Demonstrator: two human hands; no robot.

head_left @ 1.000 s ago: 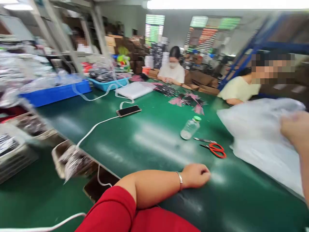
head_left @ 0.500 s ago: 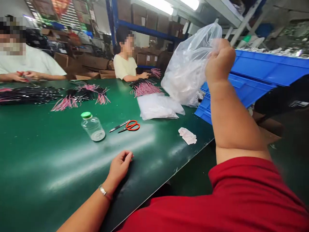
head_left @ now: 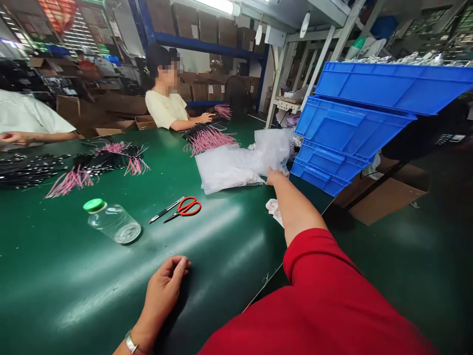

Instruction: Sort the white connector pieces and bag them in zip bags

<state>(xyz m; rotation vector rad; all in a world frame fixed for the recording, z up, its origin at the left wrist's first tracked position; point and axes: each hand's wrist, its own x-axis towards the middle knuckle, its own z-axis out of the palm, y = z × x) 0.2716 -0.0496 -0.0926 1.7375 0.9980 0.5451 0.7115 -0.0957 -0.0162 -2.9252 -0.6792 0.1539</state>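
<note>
already lying on the green tabletop [head_left: 225, 261], beside stacked blue crates [head_left: 354, 125]: plastic bags [head_left: 229, 166], not yet clear of the right hand [head_left: 278, 177]; with fingertips hidden, cannot tell whether clamped or merely touching. nothing visible in the left hand [head_left: 165, 285], curled, thumb and fingers together, near red-handled scissors [head_left: 189, 207]. behind, shelved cardboard cartons [head_left: 207, 28].

Green-capped bottle [head_left: 114, 224] and its surroundings
Right of the bottle lie red-handled scissors [head_left: 179, 213]; beyond it, pink-and-black wire bundles [head_left: 76, 178]; far to its right, stacked blue bins [head_left: 354, 125].
</note>
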